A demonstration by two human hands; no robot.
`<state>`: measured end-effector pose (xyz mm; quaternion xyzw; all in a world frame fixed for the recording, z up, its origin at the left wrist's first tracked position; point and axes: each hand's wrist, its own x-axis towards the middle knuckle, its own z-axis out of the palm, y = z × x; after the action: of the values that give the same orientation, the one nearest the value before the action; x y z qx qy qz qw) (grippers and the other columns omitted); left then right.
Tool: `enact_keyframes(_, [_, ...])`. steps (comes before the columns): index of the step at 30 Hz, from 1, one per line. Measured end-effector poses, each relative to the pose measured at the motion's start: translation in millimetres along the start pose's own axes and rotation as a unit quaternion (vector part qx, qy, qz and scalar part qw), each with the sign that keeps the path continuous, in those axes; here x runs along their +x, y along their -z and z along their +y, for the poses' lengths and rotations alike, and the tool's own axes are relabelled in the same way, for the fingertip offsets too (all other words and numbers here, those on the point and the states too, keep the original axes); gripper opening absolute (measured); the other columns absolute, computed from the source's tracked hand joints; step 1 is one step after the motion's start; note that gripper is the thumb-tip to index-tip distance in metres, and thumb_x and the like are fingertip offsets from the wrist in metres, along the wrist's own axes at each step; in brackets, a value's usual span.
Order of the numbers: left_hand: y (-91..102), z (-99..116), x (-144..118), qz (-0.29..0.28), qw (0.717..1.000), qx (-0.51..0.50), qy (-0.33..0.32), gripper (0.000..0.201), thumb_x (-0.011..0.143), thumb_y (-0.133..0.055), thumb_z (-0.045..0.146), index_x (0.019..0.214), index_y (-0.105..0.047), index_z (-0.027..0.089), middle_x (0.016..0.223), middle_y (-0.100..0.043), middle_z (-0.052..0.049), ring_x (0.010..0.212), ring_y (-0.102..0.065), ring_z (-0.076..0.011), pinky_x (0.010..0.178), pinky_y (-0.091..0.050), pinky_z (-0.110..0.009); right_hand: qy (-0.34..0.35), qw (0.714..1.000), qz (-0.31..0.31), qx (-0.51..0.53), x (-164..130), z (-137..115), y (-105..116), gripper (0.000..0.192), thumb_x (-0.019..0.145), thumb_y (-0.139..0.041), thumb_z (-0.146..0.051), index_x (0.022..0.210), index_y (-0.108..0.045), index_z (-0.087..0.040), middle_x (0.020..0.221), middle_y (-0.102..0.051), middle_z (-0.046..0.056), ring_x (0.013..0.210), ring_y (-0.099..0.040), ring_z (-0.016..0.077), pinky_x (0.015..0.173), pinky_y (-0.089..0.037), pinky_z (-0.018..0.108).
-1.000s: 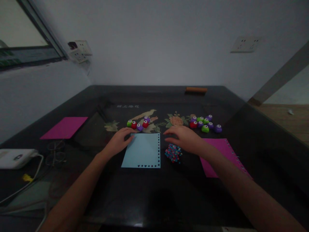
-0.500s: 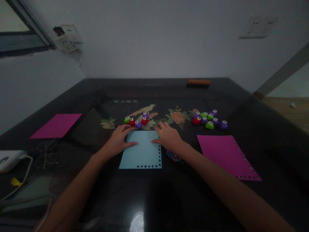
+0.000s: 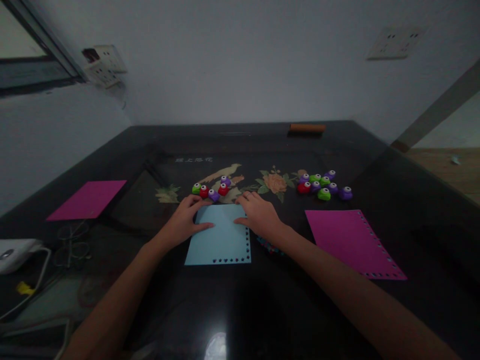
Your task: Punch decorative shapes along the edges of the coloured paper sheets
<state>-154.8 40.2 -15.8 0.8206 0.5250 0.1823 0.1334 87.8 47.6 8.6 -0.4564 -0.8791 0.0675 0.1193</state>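
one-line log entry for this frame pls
left hand: flat on blue paper, far-left corner | right hand: flat on its far-right corner | paper: lying on black table | pink sheet: right, untouched

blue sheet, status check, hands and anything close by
Left hand and right hand both flat on blue sheet, fingers open. Sheet flat on table. Small punches just beyond fingertips.
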Motion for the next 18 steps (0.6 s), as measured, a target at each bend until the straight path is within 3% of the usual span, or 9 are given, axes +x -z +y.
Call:
enact_keyframes(9, [1.7, 6.0, -0.4, 0.007, 1.000, -0.028, -0.005, 0.046, 0.072, -0.067, 0.043, 0.110, -0.055, 0.020, 0.111, -0.054, -0.008, 0.108, -0.052, -0.0279, 0.093, -0.042, -0.043, 0.005, 1.000, 0.006, -0.002, -0.8, -2.4, -2.3, 0.042, 0.074, -0.071, -0.031, 0.110, -0.057, -0.014, 0.108, -0.057, 0.012, 0.106, -0.049, 0.0275, 0.078, -0.048, 0.037])
enact_keyframes(13, [2.5, 8.1, -0.9, 0.019, 0.998, -0.051, 0.013, 0.036, 0.079, -0.059, 0.033, 0.114, -0.053, 0.022, 0.113, -0.060, -0.007, 0.105, -0.056, -0.0263, 0.092, -0.042, -0.041, -0.015, 0.998, 0.015, 0.067, -1.4, -2.2, -5.1, 0.042, 0.073, -0.070, -0.024, 0.111, -0.054, -0.017, 0.110, -0.057, 0.010, 0.106, -0.052, 0.0252, 0.080, -0.048, 0.037])
enact_keyframes(18, [5.5, 9.8, -1.5, 0.074, 0.992, -0.078, 0.071, 0.035, 0.079, -0.059, 0.032, 0.113, -0.056, 0.022, 0.111, -0.064, -0.005, 0.096, -0.061, -0.0249, 0.085, -0.047, -0.038, -0.044, 0.978, 0.026, 0.202, 0.3, 0.4, -7.3, 0.049, 0.071, -0.064, -0.010, 0.117, -0.051, -0.018, 0.116, -0.059, 0.009, 0.104, -0.056, 0.0225, 0.087, -0.044, 0.037])
